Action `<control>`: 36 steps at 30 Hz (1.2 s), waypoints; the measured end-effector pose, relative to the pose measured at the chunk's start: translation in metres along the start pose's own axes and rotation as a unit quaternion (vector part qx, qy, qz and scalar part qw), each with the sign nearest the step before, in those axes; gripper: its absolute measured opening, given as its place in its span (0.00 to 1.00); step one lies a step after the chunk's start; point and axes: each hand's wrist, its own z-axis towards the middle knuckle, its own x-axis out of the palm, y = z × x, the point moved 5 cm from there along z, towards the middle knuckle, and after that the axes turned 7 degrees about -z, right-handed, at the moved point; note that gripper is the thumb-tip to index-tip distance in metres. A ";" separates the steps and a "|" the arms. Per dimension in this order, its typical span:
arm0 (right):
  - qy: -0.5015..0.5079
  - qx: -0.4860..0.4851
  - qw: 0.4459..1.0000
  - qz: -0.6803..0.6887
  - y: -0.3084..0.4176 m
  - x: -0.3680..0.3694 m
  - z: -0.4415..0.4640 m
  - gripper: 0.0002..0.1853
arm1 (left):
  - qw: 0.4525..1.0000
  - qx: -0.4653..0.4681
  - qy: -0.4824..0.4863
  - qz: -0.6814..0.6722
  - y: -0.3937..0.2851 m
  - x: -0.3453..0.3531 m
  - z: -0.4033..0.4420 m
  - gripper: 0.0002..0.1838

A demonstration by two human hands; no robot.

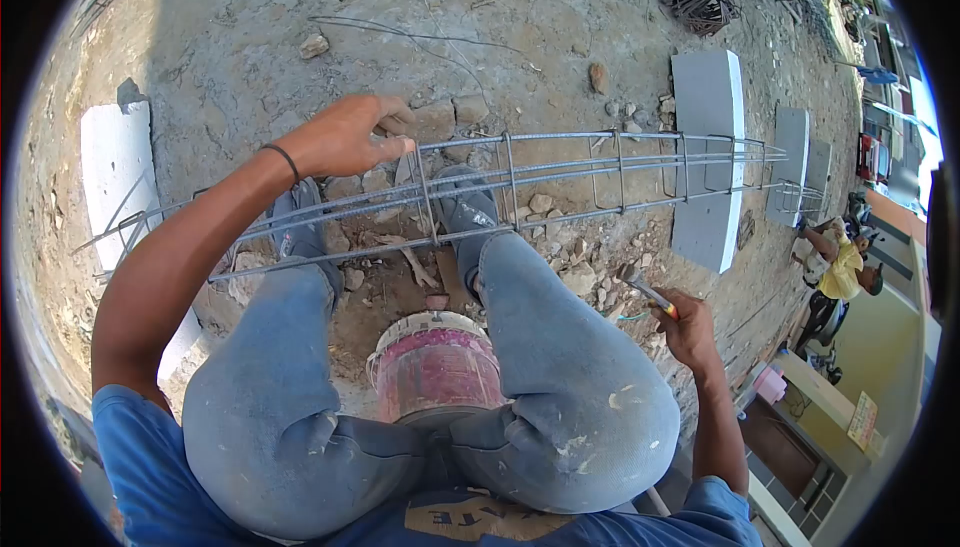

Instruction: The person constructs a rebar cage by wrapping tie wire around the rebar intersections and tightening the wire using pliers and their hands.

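A long rebar cage of steel rods and square stirrups lies crosswise over my shins. My left hand is at its top rod near a stirrup corner, fingers curled with thumb and fingertips close together; what they pinch, if anything, is too small to make out. To the right, my right hand grips a hammer by its orange and yellow handle, its metal head pointing up and left, below the cage and apart from it.
Beneath the cage are a white block at left and grey slabs at right. A pink-stained bucket stands between my legs. Stones lie around my feet. A person in yellow is at far right, near motorbikes.
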 end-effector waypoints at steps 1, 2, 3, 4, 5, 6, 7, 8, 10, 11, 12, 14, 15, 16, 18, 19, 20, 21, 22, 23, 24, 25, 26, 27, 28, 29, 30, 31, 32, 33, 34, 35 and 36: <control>-0.054 -0.114 0.988 -0.093 0.026 -0.034 0.018 0.23 | 1.000 0.001 -0.005 -0.004 0.008 -0.001 -0.014 0.28; -0.105 -0.183 0.963 -0.166 0.053 -0.061 0.038 0.28 | 0.999 0.004 -0.029 0.037 0.014 0.000 -0.028 0.27; -0.115 -0.216 0.940 -0.239 0.080 -0.085 0.061 0.28 | 0.996 0.006 -0.054 0.077 0.021 0.002 -0.041 0.26; -0.088 -0.213 0.924 -0.306 0.104 -0.101 0.088 0.29 | 0.996 0.004 -0.061 0.069 0.028 0.008 -0.050 0.26; -0.099 -0.237 0.892 -0.372 0.129 -0.109 0.116 0.30 | 0.989 0.033 -0.106 0.097 0.034 0.013 -0.059 0.25; -0.110 -0.260 0.856 -0.434 0.152 -0.114 0.145 0.30 | 0.979 0.060 -0.151 0.126 0.039 0.016 -0.066 0.23; -0.105 -0.283 0.827 -0.474 0.171 -0.114 0.177 0.31 | 0.979 0.057 -0.156 0.119 0.046 0.021 -0.067 0.23; -0.098 -0.304 0.798 -0.512 0.187 -0.111 0.208 0.33 | 0.977 0.050 -0.192 0.075 0.052 0.024 -0.068 0.19; -0.125 -0.402 0.718 -0.554 0.212 -0.098 0.257 0.33 | 0.974 0.038 -0.221 0.016 0.068 0.024 -0.063 0.16; -0.105 -0.401 0.718 -0.559 0.219 -0.088 0.269 0.33 | 0.976 0.026 -0.216 -0.013 0.075 0.020 -0.062 0.13; -0.092 -0.424 0.691 -0.578 0.230 -0.076 0.276 0.32 | 0.976 0.014 -0.215 -0.041 0.080 0.021 -0.063 0.11; -0.096 -0.485 0.622 -0.608 0.244 -0.063 0.293 0.29 | 0.968 0.033 -0.247 -0.010 0.078 0.024 -0.064 0.10; -0.092 -0.488 0.617 -0.611 0.247 -0.059 0.297 0.29 | 0.960 0.056 -0.273 0.037 0.073 0.025 -0.066 0.10; -0.080 -0.487 0.617 -0.613 0.250 -0.055 0.297 0.29 | 0.959 0.055 -0.275 0.032 0.073 0.026 -0.065 0.10; -0.066 -0.486 0.615 -0.617 0.257 -0.052 0.295 0.29 | 0.951 0.072 -0.298 0.031 0.071 0.028 -0.067 0.09; -0.045 -0.473 0.618 -0.626 0.260 -0.054 0.296 0.29 | 0.950 0.071 -0.302 0.028 0.071 0.028 -0.067 0.09; -0.023 -0.461 0.621 -0.633 0.263 -0.055 0.298 0.29 | 0.950 0.071 -0.303 0.016 0.073 0.028 -0.067 0.09; -0.020 -0.464 0.617 -0.635 0.266 -0.056 0.297 0.29 | 0.950 0.070 -0.303 0.004 0.074 0.029 -0.067 0.09; -0.022 -0.462 0.614 -0.640 0.269 -0.056 0.294 0.29 | 0.949 0.067 -0.307 0.001 0.074 0.029 -0.068 0.09; -0.025 -0.460 0.611 -0.644 0.272 -0.057 0.293 0.29 | 0.949 0.071 -0.307 0.007 0.074 0.029 -0.068 0.09; -0.025 -0.462 0.608 -0.645 0.272 -0.057 0.296 0.29 | 0.949 0.075 -0.306 0.013 0.074 0.029 -0.068 0.09; -0.049 -0.482 0.586 -0.650 0.274 -0.055 0.296 0.29 | 0.949 0.072 -0.307 0.012 0.075 0.030 -0.069 0.09; -0.074 -0.500 0.563 -0.654 0.277 -0.054 0.295 0.28 | 0.947 0.075 -0.311 0.019 0.075 0.030 -0.068 0.09; -0.074 -0.502 0.562 -0.653 0.277 -0.054 0.297 0.28 | 0.946 0.077 -0.315 0.027 0.075 0.030 -0.068 0.09; -0.065 -0.499 0.571 -0.649 0.286 -0.052 0.292 0.26 | 0.946 0.075 -0.316 0.026 0.076 0.030 -0.067 0.09; -0.053 -0.497 0.580 -0.643 0.290 -0.050 0.289 0.25 | 0.946 0.070 -0.317 0.025 0.077 0.031 -0.067 0.09; -0.051 -0.499 0.580 -0.642 0.292 -0.049 0.291 0.25 | 0.946 0.065 -0.318 0.023 0.077 0.032 -0.067 0.09; -0.053 -0.502 0.569 -0.649 0.293 -0.048 0.293 0.23 | 0.946 0.063 -0.317 0.022 0.076 0.032 -0.067 0.09; -0.057 -0.504 0.557 -0.657 0.295 -0.048 0.294 0.21 | 0.948 0.058 -0.313 0.025 0.076 0.031 -0.067 0.09; -0.056 -0.505 0.557 -0.657 0.296 -0.048 0.294 0.21 | 0.949 0.053 -0.310 0.027 0.076 0.032 -0.067 0.09; -0.066 -0.514 0.543 -0.661 0.300 -0.048 0.291 0.19 | 0.949 0.052 -0.311 0.027 0.076 0.032 -0.067 0.09; -0.075 -0.521 0.530 -0.664 0.302 -0.047 0.288 0.18 | 0.948 0.054 -0.313 0.025 0.077 0.032 -0.066 0.09; -0.075 -0.522 0.530 -0.664 0.303 -0.047 0.287 0.18 | 0.947 0.057 -0.314 0.023 0.077 0.033 -0.066 0.09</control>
